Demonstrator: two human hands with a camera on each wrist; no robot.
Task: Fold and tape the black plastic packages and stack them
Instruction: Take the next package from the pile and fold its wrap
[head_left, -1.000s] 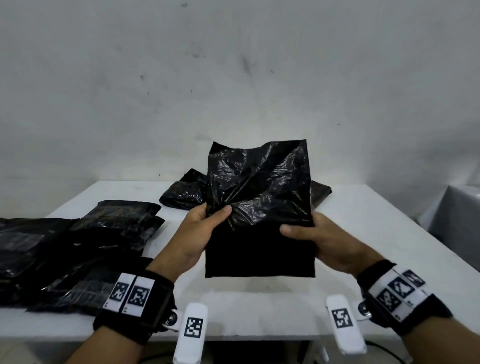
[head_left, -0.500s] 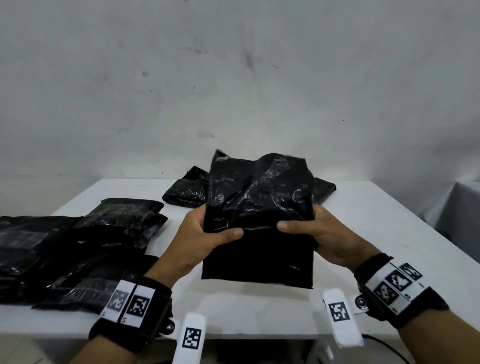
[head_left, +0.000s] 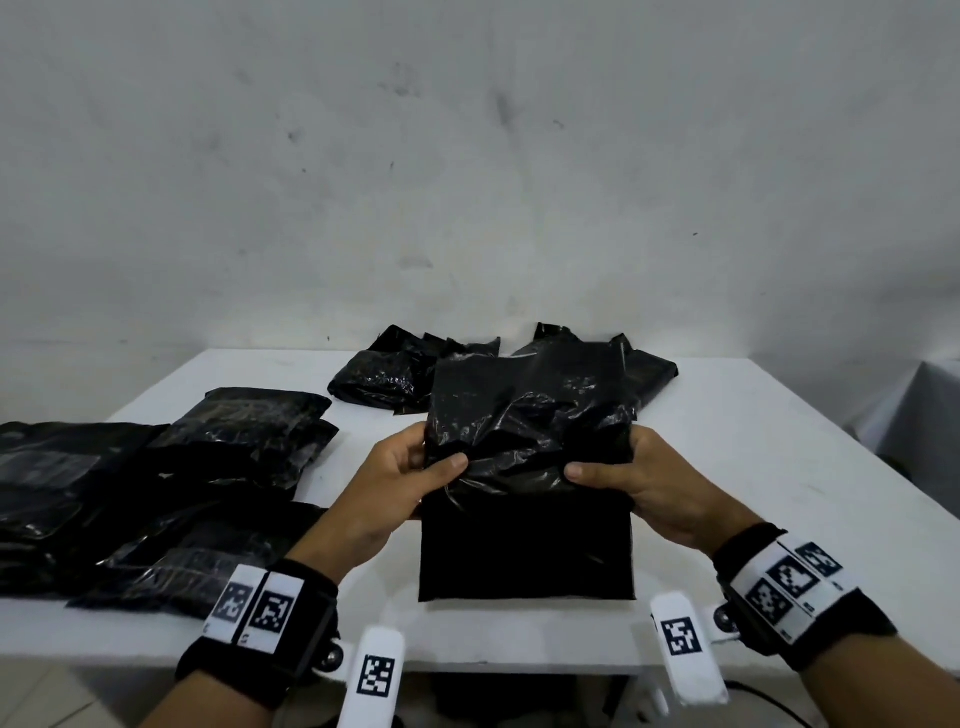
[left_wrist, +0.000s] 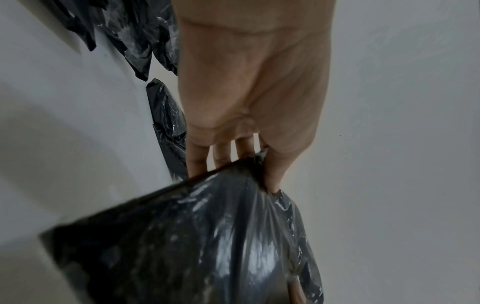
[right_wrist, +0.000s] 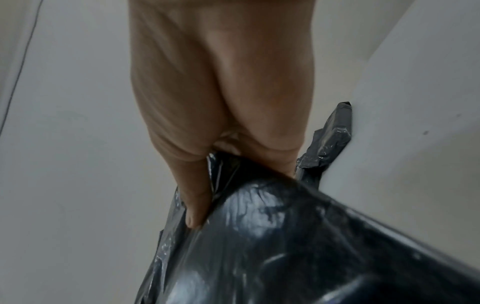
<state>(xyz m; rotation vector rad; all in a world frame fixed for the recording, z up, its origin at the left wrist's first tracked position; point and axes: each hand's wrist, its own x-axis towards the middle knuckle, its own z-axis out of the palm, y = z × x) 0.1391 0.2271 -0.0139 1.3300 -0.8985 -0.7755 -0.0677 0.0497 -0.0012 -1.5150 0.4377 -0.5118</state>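
Your left hand (head_left: 402, 480) and right hand (head_left: 631, 480) each pinch a side of the black package (head_left: 527, 519), thumbs on its crumpled top flap, above the near table (head_left: 753, 467) edge. Finished packages (head_left: 156, 493) lie at nine o'clock, more bags (head_left: 384, 376) at twelve.

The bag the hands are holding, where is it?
In the head view the held black package is in the middle, above the near edge of the white table, gripped between the left hand and the right hand.
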